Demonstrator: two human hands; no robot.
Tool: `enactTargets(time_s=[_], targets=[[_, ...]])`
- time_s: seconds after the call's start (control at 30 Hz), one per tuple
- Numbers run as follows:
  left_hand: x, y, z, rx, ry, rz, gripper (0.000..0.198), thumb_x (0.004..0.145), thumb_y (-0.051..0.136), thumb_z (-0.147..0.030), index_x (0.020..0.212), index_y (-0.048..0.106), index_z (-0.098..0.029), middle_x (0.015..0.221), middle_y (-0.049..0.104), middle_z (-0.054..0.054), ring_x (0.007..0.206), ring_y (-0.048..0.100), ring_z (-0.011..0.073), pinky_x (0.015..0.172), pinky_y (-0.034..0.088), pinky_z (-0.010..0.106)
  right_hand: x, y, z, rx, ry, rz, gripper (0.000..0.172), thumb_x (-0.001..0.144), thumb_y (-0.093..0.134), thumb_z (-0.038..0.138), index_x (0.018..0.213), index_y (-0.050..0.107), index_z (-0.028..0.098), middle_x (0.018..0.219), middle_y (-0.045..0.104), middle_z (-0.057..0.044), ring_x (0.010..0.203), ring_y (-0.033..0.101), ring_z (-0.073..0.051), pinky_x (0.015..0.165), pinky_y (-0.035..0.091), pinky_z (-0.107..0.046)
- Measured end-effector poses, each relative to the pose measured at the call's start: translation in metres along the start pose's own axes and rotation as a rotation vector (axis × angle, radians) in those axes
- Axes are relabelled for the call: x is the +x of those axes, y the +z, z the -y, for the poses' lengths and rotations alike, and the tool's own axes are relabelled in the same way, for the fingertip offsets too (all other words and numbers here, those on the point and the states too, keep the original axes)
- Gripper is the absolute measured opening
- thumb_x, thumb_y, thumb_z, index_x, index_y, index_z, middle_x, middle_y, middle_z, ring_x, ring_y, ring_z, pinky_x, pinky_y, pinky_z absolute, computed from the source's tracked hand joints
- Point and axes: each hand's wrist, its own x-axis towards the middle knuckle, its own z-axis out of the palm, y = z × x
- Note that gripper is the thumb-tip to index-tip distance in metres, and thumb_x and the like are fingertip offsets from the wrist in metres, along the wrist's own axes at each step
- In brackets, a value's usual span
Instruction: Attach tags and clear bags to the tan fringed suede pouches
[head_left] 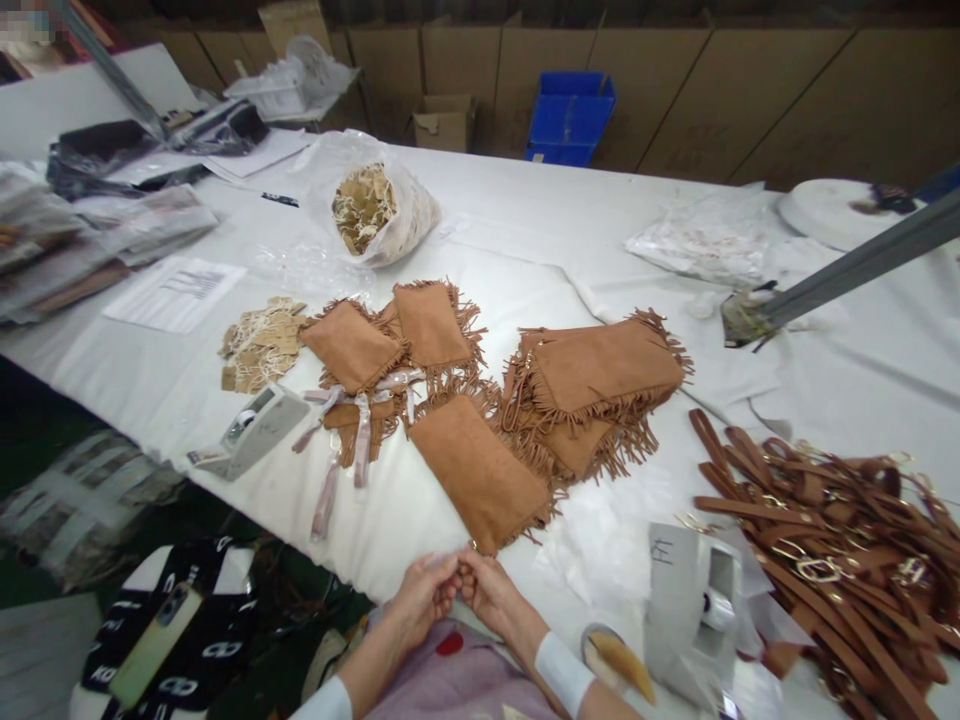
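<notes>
Two sets of fingers (446,570) pinched closed, left hand (427,598) beside right hand (491,590); cannot tell on what. Just beyond, at twelve o'clock on the counter (517,205), a fringed pouch (480,475); at one o'clock, stacked pouches (607,370); at three, straps (832,603).

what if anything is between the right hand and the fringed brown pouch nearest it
Nothing visible is in the way: the right hand is at the near corner of the fringed brown pouch, with the left hand alongside. Whether either hand touches the pouch is hard to tell.
</notes>
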Motion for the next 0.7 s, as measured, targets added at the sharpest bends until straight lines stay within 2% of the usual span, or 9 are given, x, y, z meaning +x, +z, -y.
enactTargets(time_s=[0.1, 0.2, 0.43, 0.7], targets=[[0.004, 0.003, 0.006, -0.027, 0.064, -0.103, 0.027, 0.069, 0.072, -0.039, 0.075, 0.06, -0.016, 0.059, 0.059, 0.0, 0.046, 0.047, 0.0077, 0.045, 0.034, 0.02, 0.001, -0.001, -0.001, -0.019, -0.006, -0.016, 0.012, 0.067, 0.069, 0.021, 0.063, 0.059, 0.015, 0.051, 0.06, 0.002, 0.044, 0.054, -0.008, 0.043, 0.04, -0.017], [0.006, 0.005, 0.007, 0.065, 0.147, -0.153, 0.023, 0.072, 0.067, -0.038, 0.069, 0.059, -0.016, 0.056, 0.058, -0.001, 0.043, 0.044, 0.0075, 0.042, 0.031, 0.02, 0.005, -0.002, -0.004, -0.045, -0.014, -0.048, 0.012, 0.068, 0.066, 0.021, 0.062, 0.058, 0.015, 0.049, 0.06, 0.001, 0.042, 0.052, -0.007, 0.04, 0.035, -0.015], [0.003, 0.005, 0.0, 0.166, 0.234, -0.176, 0.024, 0.066, 0.069, -0.037, 0.062, 0.061, -0.015, 0.047, 0.056, -0.002, 0.041, 0.044, 0.0088, 0.041, 0.03, 0.021, 0.011, -0.005, -0.007, -0.069, -0.006, -0.044, 0.015, 0.071, 0.064, 0.024, 0.06, 0.057, 0.016, 0.047, 0.059, 0.001, 0.041, 0.052, -0.009, 0.043, 0.041, -0.02], [0.002, 0.006, 0.004, 0.223, 0.324, -0.189, 0.031, 0.066, 0.066, -0.043, 0.07, 0.065, -0.013, 0.045, 0.052, -0.004, 0.041, 0.041, 0.0086, 0.043, 0.031, 0.021, 0.01, -0.007, -0.006, -0.035, -0.013, -0.003, 0.017, 0.068, 0.065, 0.025, 0.058, 0.058, 0.014, 0.048, 0.059, 0.0, 0.039, 0.051, -0.008, 0.041, 0.039, -0.019]])
